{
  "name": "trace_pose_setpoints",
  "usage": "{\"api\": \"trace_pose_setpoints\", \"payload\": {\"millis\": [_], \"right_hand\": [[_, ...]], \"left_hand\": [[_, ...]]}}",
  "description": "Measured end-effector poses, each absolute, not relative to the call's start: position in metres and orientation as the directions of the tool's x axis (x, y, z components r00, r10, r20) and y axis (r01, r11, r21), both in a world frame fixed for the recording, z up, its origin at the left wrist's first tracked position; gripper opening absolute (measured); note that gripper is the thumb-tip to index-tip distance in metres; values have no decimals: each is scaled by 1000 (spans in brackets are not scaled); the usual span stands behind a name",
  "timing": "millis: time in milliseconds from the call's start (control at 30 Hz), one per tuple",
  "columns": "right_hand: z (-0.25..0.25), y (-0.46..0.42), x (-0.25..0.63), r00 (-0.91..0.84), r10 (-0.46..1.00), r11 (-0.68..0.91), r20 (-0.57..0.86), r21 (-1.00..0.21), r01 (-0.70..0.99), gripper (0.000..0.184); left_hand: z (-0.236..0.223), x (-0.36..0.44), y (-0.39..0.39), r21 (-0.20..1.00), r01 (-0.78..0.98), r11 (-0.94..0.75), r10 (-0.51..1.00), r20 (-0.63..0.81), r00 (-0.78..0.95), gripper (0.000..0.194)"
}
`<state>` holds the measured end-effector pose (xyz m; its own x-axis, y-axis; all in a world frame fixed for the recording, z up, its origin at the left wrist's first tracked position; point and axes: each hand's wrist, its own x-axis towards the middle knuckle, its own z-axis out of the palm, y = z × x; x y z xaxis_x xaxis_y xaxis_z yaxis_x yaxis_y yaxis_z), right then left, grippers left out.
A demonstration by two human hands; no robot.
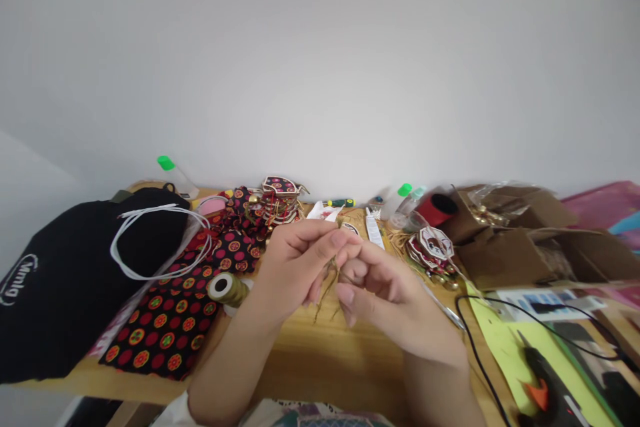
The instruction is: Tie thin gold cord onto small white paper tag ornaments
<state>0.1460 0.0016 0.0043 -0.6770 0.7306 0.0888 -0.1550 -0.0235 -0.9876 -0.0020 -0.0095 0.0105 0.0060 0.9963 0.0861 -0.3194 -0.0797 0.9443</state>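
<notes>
My left hand [303, 257] and my right hand [383, 283] meet above the middle of the wooden table [320, 360]. Between them is a thin olive-gold cord [325, 290], its loose ends hanging below the fingers. The left thumb and forefinger pinch it near the top. My right fingers are curled around its lower part, thumb pressing inward. Fingers hide most of the cord. A spool of olive thread [230, 289] stands beside my left wrist.
To the left lie patterned fabric [165, 327], a white cable coil [117, 247] and a black bag [65, 280]. On the right are octagonal tasselled ornaments [435, 243], cardboard boxes [500, 257], a glue gun [550, 380] and its black cable. Green-capped bottles [397, 200] line the wall.
</notes>
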Motion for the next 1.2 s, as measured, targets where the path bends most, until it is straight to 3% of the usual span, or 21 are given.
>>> {"api": "trace_pose_setpoints", "payload": {"millis": [400,667,900,1067,1200], "right_hand": [[8,0,137,-506,854,63,122,-989,-133,23],[10,-4,134,-569,804,62,173,-976,-210,21],[5,-3,139,-570,818,-8,75,-990,-142,27],[5,-1,139,-587,805,-37,80,-982,-184,24],[4,3,136,-605,778,-29,169,-952,-304,23]], "left_hand": [[6,2,-14,974,-87,-208,975,199,-102,31],[6,3,-13,949,-300,-93,994,104,19,29],[6,1,-11,866,-495,77,989,-3,149,21],[6,2,-11,844,-528,92,987,-6,163,19],[5,1,-12,869,-492,60,983,36,182,20]]}}
